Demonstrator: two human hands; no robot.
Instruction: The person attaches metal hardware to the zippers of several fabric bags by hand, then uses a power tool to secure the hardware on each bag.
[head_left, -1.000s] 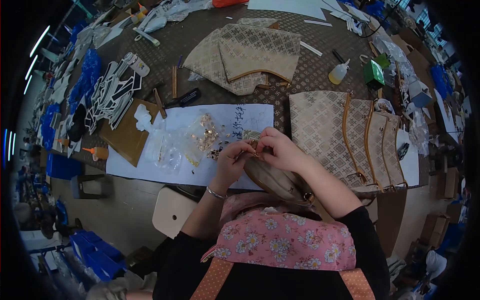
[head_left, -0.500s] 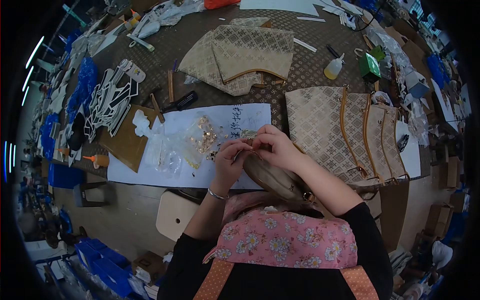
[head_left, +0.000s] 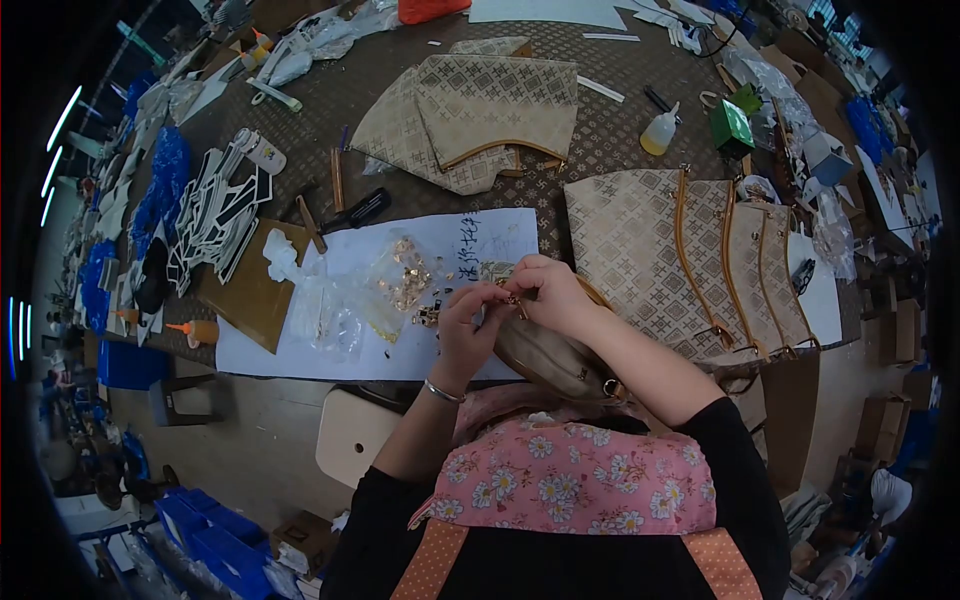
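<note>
Both hands meet over a tan bag (head_left: 548, 358) at the table's (head_left: 300, 130) near edge — left hand (head_left: 468, 325) and right hand (head_left: 550, 292) pinching small gold hardware (head_left: 514, 300) at its top. More patterned bags (head_left: 640, 240) lie just right; gold pieces (head_left: 405, 275) sit left, on white paper (head_left: 255, 345).

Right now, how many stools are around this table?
2 visible: a pale stool beside the left arm, and a dark stool farther left, next to a blue bin. Others may be hidden under the table.
</note>
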